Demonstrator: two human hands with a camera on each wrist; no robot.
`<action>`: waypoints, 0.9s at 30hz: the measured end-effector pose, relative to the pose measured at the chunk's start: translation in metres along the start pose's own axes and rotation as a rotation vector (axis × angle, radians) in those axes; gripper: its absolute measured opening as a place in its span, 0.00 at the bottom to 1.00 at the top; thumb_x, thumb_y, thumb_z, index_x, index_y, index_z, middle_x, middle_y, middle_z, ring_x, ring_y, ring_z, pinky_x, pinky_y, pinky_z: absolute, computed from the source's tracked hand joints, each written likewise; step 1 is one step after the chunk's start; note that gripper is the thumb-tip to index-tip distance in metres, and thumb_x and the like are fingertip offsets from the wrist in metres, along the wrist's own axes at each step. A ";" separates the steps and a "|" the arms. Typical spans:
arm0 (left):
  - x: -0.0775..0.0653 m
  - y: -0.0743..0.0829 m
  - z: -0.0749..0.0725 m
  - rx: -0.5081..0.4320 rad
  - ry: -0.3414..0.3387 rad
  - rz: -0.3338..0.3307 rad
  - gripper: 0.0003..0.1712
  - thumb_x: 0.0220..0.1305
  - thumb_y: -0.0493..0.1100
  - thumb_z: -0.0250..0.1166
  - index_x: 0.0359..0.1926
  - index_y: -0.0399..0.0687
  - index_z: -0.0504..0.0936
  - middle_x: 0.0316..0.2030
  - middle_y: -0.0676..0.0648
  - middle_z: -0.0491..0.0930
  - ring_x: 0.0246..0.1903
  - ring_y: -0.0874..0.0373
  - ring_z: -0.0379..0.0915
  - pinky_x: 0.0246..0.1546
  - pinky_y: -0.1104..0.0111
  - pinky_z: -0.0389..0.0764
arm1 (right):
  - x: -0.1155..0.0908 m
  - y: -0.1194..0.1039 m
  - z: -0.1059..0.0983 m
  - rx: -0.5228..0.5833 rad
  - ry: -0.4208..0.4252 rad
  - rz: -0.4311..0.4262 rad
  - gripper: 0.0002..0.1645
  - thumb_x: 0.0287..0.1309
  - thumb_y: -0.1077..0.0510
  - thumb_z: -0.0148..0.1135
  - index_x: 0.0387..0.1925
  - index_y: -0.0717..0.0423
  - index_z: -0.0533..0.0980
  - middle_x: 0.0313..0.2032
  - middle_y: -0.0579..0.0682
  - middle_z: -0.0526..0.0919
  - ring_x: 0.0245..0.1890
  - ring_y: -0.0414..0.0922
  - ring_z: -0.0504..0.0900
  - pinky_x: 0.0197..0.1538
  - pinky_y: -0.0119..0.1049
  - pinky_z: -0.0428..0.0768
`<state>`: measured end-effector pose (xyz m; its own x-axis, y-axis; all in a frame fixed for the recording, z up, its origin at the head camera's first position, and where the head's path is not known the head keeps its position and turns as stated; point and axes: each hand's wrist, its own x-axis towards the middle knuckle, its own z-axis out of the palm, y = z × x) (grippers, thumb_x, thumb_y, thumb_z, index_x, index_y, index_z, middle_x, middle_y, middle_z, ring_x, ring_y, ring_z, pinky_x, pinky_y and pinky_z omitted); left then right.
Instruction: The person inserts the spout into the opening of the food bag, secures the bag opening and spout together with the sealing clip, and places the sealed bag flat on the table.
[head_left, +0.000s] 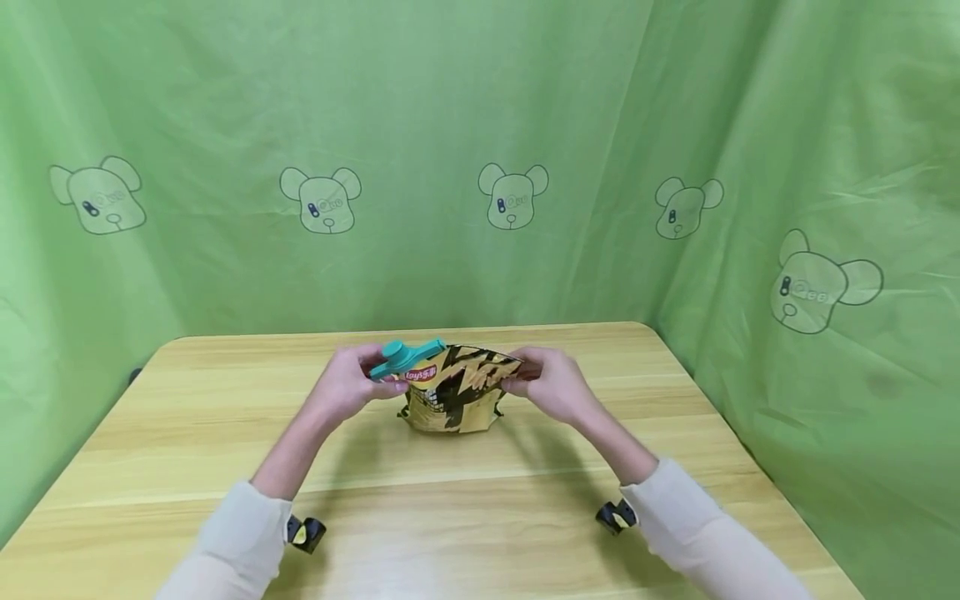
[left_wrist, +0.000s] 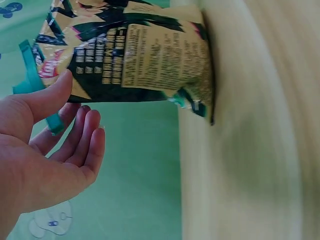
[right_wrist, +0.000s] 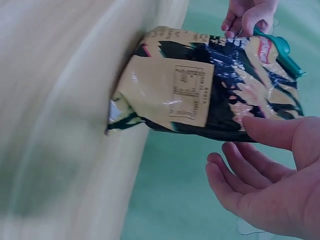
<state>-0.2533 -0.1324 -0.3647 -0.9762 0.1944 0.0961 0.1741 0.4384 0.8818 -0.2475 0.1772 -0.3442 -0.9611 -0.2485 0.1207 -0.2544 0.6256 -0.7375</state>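
Observation:
A gold and black bag of potato chips point(head_left: 459, 404) stands upright on the table with its bottom edge down. Across its top left part sits a teal bag clip point(head_left: 405, 357), which leaves the top right part uncovered. My left hand point(head_left: 348, 385) holds the top left corner beside the clip, thumb on the front; in the left wrist view the clip's end point(left_wrist: 54, 124) shows between thumb and fingers. At the opposite top corner, my right hand point(head_left: 553, 387) pinches the bag, its thumb point(right_wrist: 270, 132) on the printed face and the fingers behind.
The light wooden table point(head_left: 450, 517) spreads around the bag. Green curtains point(head_left: 420, 108) with bear-head drawings hang behind it and along both sides. A black wrist device shows under each sleeve, one at the left point(head_left: 306, 533) and one at the right point(head_left: 617, 517).

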 end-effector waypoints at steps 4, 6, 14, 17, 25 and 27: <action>0.001 -0.012 0.007 -0.053 0.005 -0.030 0.18 0.52 0.35 0.78 0.45 0.39 0.84 0.36 0.44 0.87 0.36 0.56 0.82 0.41 0.66 0.83 | 0.001 0.010 0.007 0.061 -0.010 0.040 0.18 0.57 0.62 0.71 0.50 0.58 0.83 0.44 0.56 0.90 0.46 0.52 0.89 0.54 0.49 0.84; 0.002 -0.017 0.011 -0.076 0.009 -0.048 0.16 0.53 0.34 0.77 0.44 0.37 0.85 0.37 0.43 0.88 0.37 0.57 0.83 0.43 0.66 0.84 | 0.001 0.015 0.011 0.081 -0.009 0.071 0.17 0.57 0.62 0.72 0.49 0.57 0.83 0.45 0.55 0.90 0.46 0.52 0.88 0.56 0.49 0.83; 0.004 -0.027 0.023 -0.161 0.059 -0.104 0.13 0.54 0.33 0.76 0.42 0.38 0.89 0.39 0.42 0.90 0.40 0.55 0.86 0.52 0.58 0.84 | 0.004 0.026 0.021 0.143 0.005 0.074 0.17 0.58 0.64 0.71 0.50 0.61 0.84 0.46 0.58 0.89 0.48 0.53 0.88 0.57 0.46 0.83; 0.005 -0.028 0.025 -0.167 0.068 -0.108 0.13 0.54 0.33 0.76 0.43 0.38 0.89 0.39 0.41 0.90 0.42 0.52 0.87 0.54 0.55 0.83 | 0.005 0.030 0.023 0.139 0.016 0.085 0.16 0.58 0.64 0.71 0.49 0.60 0.85 0.45 0.58 0.89 0.48 0.54 0.88 0.56 0.46 0.83; 0.008 -0.030 0.029 -0.130 0.085 -0.146 0.12 0.55 0.38 0.77 0.42 0.42 0.90 0.40 0.43 0.90 0.50 0.46 0.85 0.61 0.47 0.77 | 0.007 0.036 0.029 0.091 0.076 0.112 0.12 0.60 0.61 0.70 0.46 0.55 0.87 0.45 0.54 0.90 0.52 0.56 0.86 0.60 0.54 0.79; 0.008 -0.030 0.029 -0.126 0.097 -0.160 0.11 0.54 0.39 0.77 0.40 0.43 0.90 0.40 0.44 0.90 0.50 0.46 0.84 0.61 0.47 0.76 | 0.007 0.036 0.030 0.098 0.088 0.122 0.11 0.60 0.60 0.70 0.45 0.54 0.87 0.45 0.54 0.90 0.52 0.56 0.87 0.61 0.55 0.79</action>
<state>-0.2630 -0.1185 -0.4041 -0.9990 0.0431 -0.0104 0.0049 0.3424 0.9395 -0.2602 0.1753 -0.3900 -0.9910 -0.1067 0.0803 -0.1272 0.5709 -0.8111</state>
